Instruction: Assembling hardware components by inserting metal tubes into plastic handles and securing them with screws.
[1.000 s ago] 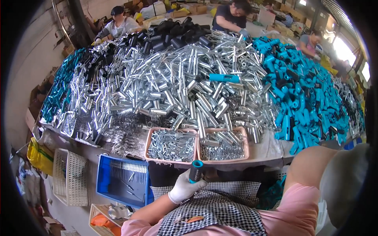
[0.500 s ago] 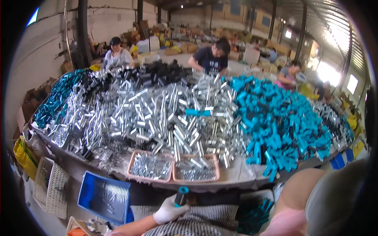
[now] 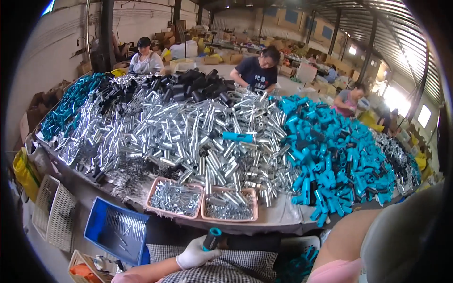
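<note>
My left hand, in a white glove, is closed around a short black and teal tubular handle. It holds the handle upright over my checked apron, with the teal ring end up. At the lower right my bare right arm with a pink sleeve is bent close to the camera. No fingers of my right hand show. A large pale grey shape beside that arm is too near to make out. Beyond my lap, two pink trays of small metal parts stand at the table's near edge.
Piles of silver metal tubes, teal handles and black tubes cover the table. A blue bin and white baskets stand at left. Teal parts fill a container by my lap. Several people work across the table.
The view has shifted a little, so the table and bins sit slightly further left. My left hand still holds the handle over my lap, and my right arm stays bent.
</note>
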### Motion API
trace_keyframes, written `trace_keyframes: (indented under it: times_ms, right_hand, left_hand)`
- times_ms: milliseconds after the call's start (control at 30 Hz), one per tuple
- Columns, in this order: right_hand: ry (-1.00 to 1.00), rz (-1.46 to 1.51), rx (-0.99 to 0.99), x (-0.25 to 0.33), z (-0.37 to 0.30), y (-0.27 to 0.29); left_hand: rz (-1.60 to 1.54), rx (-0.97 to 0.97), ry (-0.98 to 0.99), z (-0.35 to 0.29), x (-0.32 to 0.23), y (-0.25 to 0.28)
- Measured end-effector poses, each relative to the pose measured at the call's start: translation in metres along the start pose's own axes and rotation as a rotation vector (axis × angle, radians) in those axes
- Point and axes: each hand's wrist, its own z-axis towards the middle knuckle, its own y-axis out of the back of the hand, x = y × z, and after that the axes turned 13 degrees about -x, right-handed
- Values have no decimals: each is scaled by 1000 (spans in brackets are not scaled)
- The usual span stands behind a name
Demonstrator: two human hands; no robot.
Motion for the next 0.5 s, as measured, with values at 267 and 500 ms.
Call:
trace_keyframes:
  times_ms: [267,500]
  right_hand:
    - [-163,-90,64,6,90,-95]
    - [-125,-257,64,97,209,-323]
  left_hand:
    - [13,13,-43,5,-11,13]
    - [35,-31,-46,27,22,34]
